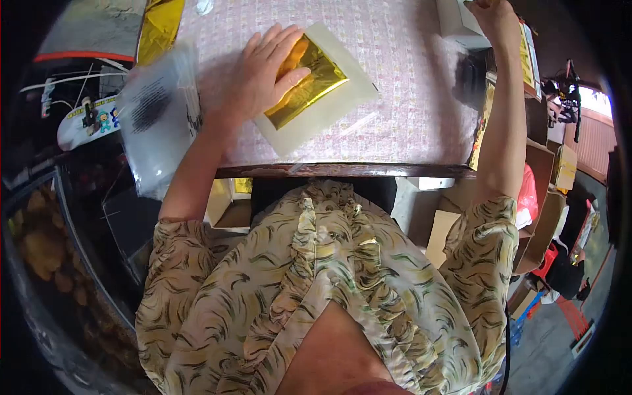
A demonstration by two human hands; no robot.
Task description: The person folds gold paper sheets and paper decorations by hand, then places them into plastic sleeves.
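My left hand point(266, 76) lies flat with its fingers spread on a shiny gold foil sheet point(313, 89). The foil rests on a larger pale, translucent sheet point(352, 79), set at a slant on the table. At the top right edge, my right hand point(492, 9) is raised by a white box point(459, 26), its fingers curled together. Part of that hand is cut off by the frame, and what it holds, if anything, cannot be made out. Left of my left forearm, a stack of clear plastic bags point(155, 118) with dark print overhangs the table edge.
A pink-and-white patterned cloth point(415, 105) covers the table. More gold foil point(158, 29) lies at the top left. A dark object point(469, 82) sits near the right edge. Open cardboard boxes point(536, 171) stand on the right, and a small box point(230, 207) is below the table edge.
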